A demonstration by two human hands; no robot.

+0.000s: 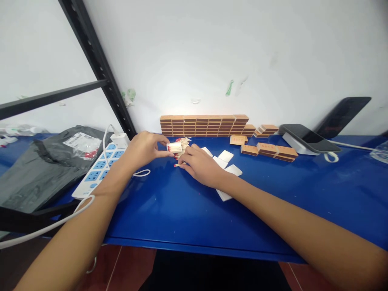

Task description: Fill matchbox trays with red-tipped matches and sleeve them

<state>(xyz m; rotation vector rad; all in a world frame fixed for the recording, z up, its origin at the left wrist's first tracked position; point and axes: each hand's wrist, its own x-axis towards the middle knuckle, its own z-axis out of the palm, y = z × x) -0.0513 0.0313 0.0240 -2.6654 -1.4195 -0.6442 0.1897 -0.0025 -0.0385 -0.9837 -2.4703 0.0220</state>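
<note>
My left hand (149,146) grips a small white matchbox tray (174,148) by its left end, thumb below and fingers above. Red-tipped matches lie inside the tray. Just right of it, my right hand (197,163) has its fingers pinched on a few matches (178,165) whose red heads point left, low over the table. Behind both hands sits a loose pile of matches (185,140), partly covered by the right hand. Several white pieces (226,156), flat and pale, lie beside and under the right wrist.
Along the wall stands a stacked row of matchboxes (204,125); more matchboxes (266,148) lie to the right. A phone (311,136) rests on a stand at the right. A power strip (100,165) with white cables and a grey plastic bag (45,165) occupy the left of the blue table (169,214).
</note>
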